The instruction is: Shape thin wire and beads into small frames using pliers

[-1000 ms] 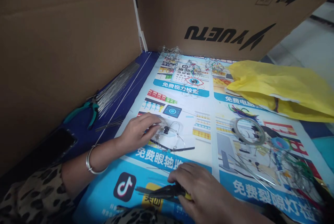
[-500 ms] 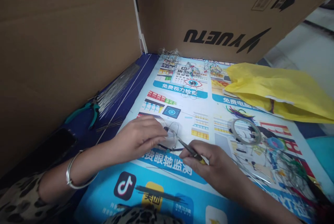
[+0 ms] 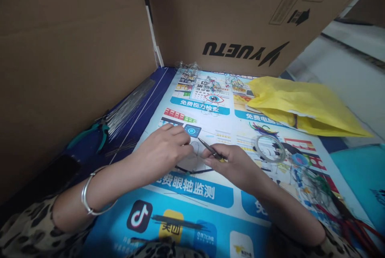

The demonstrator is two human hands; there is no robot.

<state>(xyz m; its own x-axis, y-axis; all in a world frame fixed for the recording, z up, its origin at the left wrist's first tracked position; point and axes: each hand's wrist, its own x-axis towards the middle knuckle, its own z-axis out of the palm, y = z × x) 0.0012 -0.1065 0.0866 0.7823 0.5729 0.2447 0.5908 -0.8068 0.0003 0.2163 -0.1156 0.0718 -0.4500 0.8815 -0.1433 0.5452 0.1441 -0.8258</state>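
My right hand [image 3: 234, 166] is closed around needle-nose pliers [image 3: 210, 149] with a bit of yellow on the handle. Their pointed metal tip aims up and left. My left hand [image 3: 168, 146] has its fingers pinched together on a thin bent wire piece [image 3: 197, 154] between the hands. The exact grip is hidden behind the fingers. My right thumb and fingertip are close to this wire, but I cannot tell whether they touch it. A dark curved strand [image 3: 195, 172] hangs below it, over the printed sheet [image 3: 222, 220].
Teal-handled pliers [image 3: 104, 132] lie at left beside a bundle of straight wires [image 3: 129, 103]. A tape roll [image 3: 270, 148], tangled coloured wires [image 3: 315, 184] and a yellow bag [image 3: 306, 101] are at right. Cardboard walls [image 3: 75, 41] stand behind. Dark strips [image 3: 180, 222] lie in front.
The pliers' tip has come away from the wire piece and now points further up. My right hand has drawn nearer the left. The whole view has shifted slightly.
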